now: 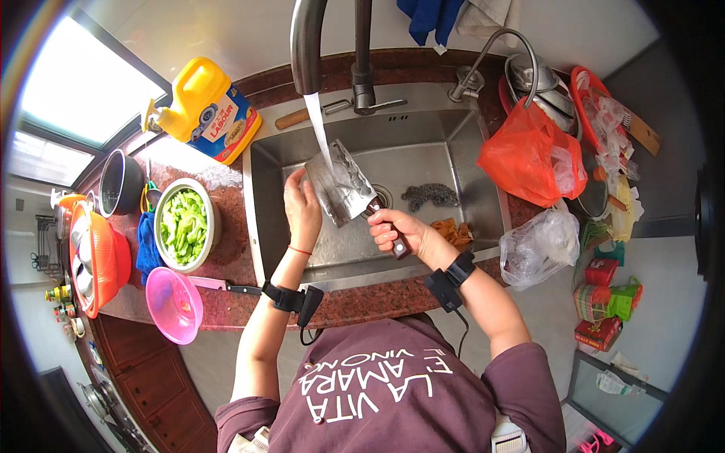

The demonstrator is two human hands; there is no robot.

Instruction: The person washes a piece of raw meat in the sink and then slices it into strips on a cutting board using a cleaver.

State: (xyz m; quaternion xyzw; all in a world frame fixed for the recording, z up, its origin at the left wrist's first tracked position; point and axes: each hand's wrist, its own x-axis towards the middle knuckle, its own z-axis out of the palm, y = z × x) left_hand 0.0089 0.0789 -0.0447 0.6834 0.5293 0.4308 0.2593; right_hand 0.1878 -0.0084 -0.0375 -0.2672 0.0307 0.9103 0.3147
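Note:
My right hand [396, 231] grips the dark riveted handle of a cleaver [341, 184]. Its broad blade is tilted over a stainless steel sink [453, 136], and water from the faucet [308, 51] runs onto it. Beside the blade's left edge is my left hand [302, 205], fingers slightly bent and apart; whether its fingertips touch the metal cannot be told. On the sink floor lie a dark scouring mesh [430, 195] and an orange-brown cloth [453, 232].
Left on the granite counter are a bowl of sliced green vegetables [184, 226], a pink basin [174, 306], a knife [226, 286] and a yellow detergent jug [204, 110]. A red plastic bag [532, 156] and a clear bag [538, 246] sit right of the sink.

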